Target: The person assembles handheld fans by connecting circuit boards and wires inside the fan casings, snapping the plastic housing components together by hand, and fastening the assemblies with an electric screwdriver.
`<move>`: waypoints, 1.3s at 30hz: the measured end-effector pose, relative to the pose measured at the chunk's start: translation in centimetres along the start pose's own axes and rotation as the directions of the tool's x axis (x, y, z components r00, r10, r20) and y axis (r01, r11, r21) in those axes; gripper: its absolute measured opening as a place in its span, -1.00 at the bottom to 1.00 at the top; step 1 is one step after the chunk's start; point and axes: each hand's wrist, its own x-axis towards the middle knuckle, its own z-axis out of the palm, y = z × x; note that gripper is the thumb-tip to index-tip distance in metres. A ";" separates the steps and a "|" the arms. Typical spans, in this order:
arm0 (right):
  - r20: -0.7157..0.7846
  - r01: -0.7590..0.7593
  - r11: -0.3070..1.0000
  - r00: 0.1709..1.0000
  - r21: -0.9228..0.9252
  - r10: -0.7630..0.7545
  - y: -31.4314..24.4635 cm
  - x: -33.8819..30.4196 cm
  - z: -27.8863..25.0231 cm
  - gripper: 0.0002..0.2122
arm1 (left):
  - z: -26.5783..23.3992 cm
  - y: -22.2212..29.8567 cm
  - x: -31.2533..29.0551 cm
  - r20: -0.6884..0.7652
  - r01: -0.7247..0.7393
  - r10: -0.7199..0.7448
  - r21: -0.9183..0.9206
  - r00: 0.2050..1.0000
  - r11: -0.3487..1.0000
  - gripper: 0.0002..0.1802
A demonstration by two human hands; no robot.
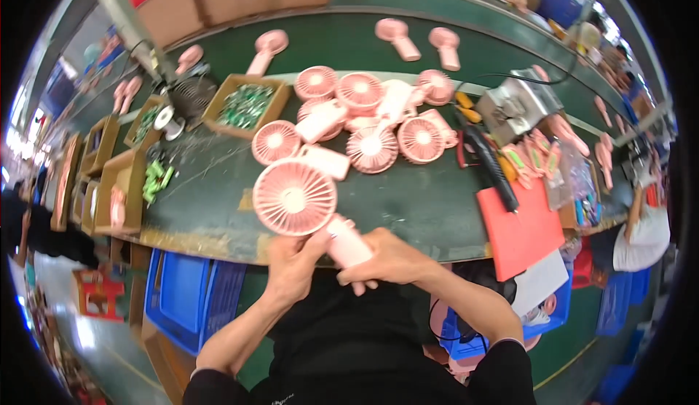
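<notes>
A pink handheld fan point(294, 197) is held over the front edge of the green bench, its round grille tilted up to the left. My left hand point(293, 263) is closed around the neck, just below the grille. The lower handle sits in my right hand point(389, 258), fingers wrapped round its end. Just beyond lies a heap of similar pink fans point(360, 92), some grille up and some with handles crossing. A black electric screwdriver point(489, 159) lies to the right of the heap.
A cardboard box of small green parts point(246, 106) stands left of the heap, near a wire spool point(169, 123). A metal fixture point(518, 103) and a red sheet point(520, 227) are at right. Blue crates point(191, 292) stand below the bench. A conveyor point(320, 41) carries fans behind.
</notes>
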 end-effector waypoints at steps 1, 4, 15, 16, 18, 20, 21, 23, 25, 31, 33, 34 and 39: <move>-0.005 -0.006 1.000 1.000 0.009 0.006 -0.1 0.1 -0.1 -0.81 | 0.0 0.0 0.1 0.016 0.009 -0.009 -0.037 1.000 0.999 -0.68; 0.050 0.000 0.982 0.999 0.189 -0.009 1.1 0.8 0.5 -0.81 | -0.7 -0.2 -0.1 0.025 -0.015 0.015 -0.023 1.000 1.000 -0.67; 0.076 0.053 0.789 0.989 0.612 -0.125 4.3 0.8 0.0 -0.74 | 0.5 -1.8 1.3 0.140 0.095 -0.100 0.044 0.985 0.995 -0.76; 0.040 0.061 0.776 0.993 0.628 -0.110 5.0 0.7 0.1 -0.71 | 1.3 -1.2 1.3 0.092 0.173 -0.184 0.109 0.979 0.979 -0.78; -0.017 0.138 0.790 0.987 0.597 -0.159 4.0 1.4 0.7 -0.70 | 0.5 -2.1 1.5 0.032 0.132 -0.138 0.142 0.990 0.981 -0.74; -0.045 0.189 0.786 0.978 0.589 -0.201 4.0 1.9 0.4 -0.73 | 1.3 -1.5 1.9 0.106 0.018 -0.031 0.119 0.994 0.993 -0.54; -0.241 0.324 0.909 0.934 0.261 -0.264 3.1 1.6 0.2 -0.68 | 2.3 -0.9 2.1 0.144 -0.018 0.003 0.107 0.990 0.994 -0.46; -0.543 0.474 0.815 0.610 -0.333 -0.577 2.3 1.4 -0.1 -0.60 | 4.3 -1.1 2.7 0.070 -0.012 0.004 0.107 0.998 0.994 -0.45; -0.585 0.353 0.796 0.543 -0.492 -0.602 2.1 0.2 -1.4 -0.56 | 7.1 -1.2 4.0 0.076 -0.046 0.036 0.134 0.996 0.990 -0.46; -0.489 -0.030 0.545 0.484 -0.838 -0.726 0.0 -6.2 -7.9 -0.44 | 9.6 -1.1 8.4 0.044 -0.036 0.038 -0.043 0.998 0.998 -0.73; -0.618 -0.333 0.521 0.425 -0.786 -0.661 0.6 -7.9 -12.5 -0.47 | 8.7 -1.4 9.4 0.084 -0.034 0.040 -0.067 0.996 0.997 -0.79; -0.620 -0.459 0.437 0.405 -0.773 -0.672 1.8 -8.5 -14.9 -0.48 | 8.7 -1.7 9.9 0.092 -0.031 0.038 -0.071 0.995 0.997 -0.79; -0.689 -0.583 0.378 0.529 -0.719 -0.495 5.1 -7.5 -19.9 -0.44 | 9.5 -2.4 12.0 0.341 0.106 -0.080 -0.061 0.937 0.992 -0.82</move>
